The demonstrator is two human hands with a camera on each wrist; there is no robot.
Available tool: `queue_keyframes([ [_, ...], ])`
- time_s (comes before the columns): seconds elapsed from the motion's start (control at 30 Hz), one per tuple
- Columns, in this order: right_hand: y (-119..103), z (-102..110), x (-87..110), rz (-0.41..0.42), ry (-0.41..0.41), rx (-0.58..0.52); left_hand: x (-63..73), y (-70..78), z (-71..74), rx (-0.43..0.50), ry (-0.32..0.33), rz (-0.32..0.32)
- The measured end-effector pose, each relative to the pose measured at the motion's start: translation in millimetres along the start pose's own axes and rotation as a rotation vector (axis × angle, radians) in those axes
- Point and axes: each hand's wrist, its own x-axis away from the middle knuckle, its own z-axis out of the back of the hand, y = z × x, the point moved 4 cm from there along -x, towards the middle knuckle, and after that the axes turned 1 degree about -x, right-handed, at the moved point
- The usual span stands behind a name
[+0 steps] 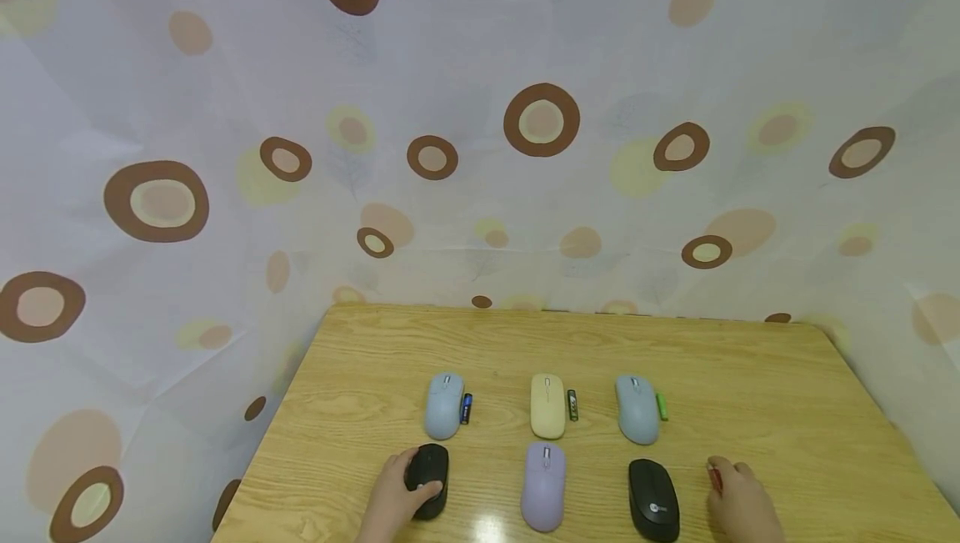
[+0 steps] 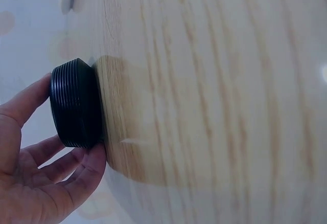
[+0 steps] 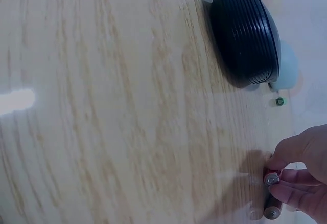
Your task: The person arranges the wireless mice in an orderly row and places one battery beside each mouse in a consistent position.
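Looking at a wooden tabletop (image 1: 720, 368) with a spotted sheet (image 1: 480, 193) hanging behind its far edge. Got a left hand (image 1: 393, 489) over toward the left edge of the tabletop, curled around a black mouse (image 1: 431, 464) and gripping its sides between thumb and fingers. Got a right hand (image 1: 742, 505) too, out toward the right edge, pinching a red battery (image 3: 272, 178) between thumb and fingertip. Can also spot a second battery (image 3: 272, 212) right beside the red one in the right wrist view, though tough to say whether held as well or just lying close. Between the hands, well back from the far edge, see a purple mouse (image 1: 543, 486) and then a second black mouse (image 1: 654, 500), the latter near the right hand. Closer to the far edge, see a loose row: counting from the far left corner, a light blue mouse (image 1: 444, 405) with a blue battery (image 1: 467, 408) just beside, a yellow mouse (image 1: 547, 405) with a dark green battery (image 1: 573, 405), then another light blue mouse (image 1: 637, 409) with a bright green battery (image 1: 662, 406) on the side facing the right edge.
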Motion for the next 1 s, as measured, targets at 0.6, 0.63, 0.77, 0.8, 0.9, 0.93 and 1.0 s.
queue_keyframes([
  [0.6, -16.7, 19.0, 3.7, -0.099, -0.041, -0.398, -0.2, -0.5, 0.6, -0.003, 0.005, 0.015],
  [0.63, -17.3, 16.9, 4.9, -0.103, -0.049, -0.413, -0.2, -0.5, 0.6, -0.003, 0.005, 0.015],
  [0.77, -16.8, 5.1, 8.5, -0.139, -0.089, -0.425, -0.3, -0.1, 0.6, -0.005, -0.001, 0.016],
  [0.8, -16.4, 2.2, 9.0, -0.151, -0.101, -0.426, -0.3, 0.0, 0.7, -0.005, -0.003, 0.018],
  [0.9, -15.6, -5.1, 10.5, -0.177, -0.141, -0.434, -0.5, 0.2, 0.5, -0.005, -0.009, 0.024],
  [0.93, -15.6, -6.8, 11.0, -0.187, -0.152, -0.441, -0.6, 0.2, 0.5, -0.005, -0.01, 0.026],
  [1.0, -15.9, -9.2, 11.7, -0.203, -0.174, -0.45, -0.8, 0.2, 0.3, -0.004, -0.009, 0.028],
])
